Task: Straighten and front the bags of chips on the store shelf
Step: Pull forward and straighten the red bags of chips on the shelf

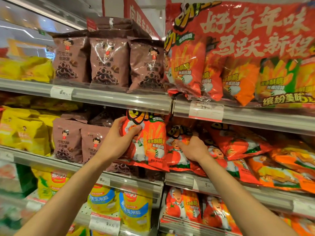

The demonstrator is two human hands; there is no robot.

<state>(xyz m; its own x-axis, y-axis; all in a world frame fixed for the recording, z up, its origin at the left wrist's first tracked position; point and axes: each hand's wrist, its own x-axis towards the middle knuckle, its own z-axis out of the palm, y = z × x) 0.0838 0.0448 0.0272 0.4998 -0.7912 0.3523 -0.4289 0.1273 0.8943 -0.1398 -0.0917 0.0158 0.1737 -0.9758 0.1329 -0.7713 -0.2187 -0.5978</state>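
Head view, as both arms reach up to the middle shelf: a person works a row of red chip bags at the seam between two shelf bays.
Left hand: the left hand [117, 142] grips the upright red chip bag [150, 142] by its left edge, thumb curled over the front, the bag standing face-out at the shelf lip.
Right hand: the right hand [192, 148] rests on the neighbouring red bag [177, 157], fingers curled into its front; whether it pinches the film or only presses cannot be told.
Done so far: the brown chocolate-ring bags [109, 63] on the shelf above stand upright and faced, as do the brown bags [68, 140] beside the left hand.
Left to do: to the right, the slumped red and orange bags [265, 155] lie tilted and overlapping across the middle shelf [185, 180]; by this judgement most of that bay is unfronted.
Overall: early to midway.
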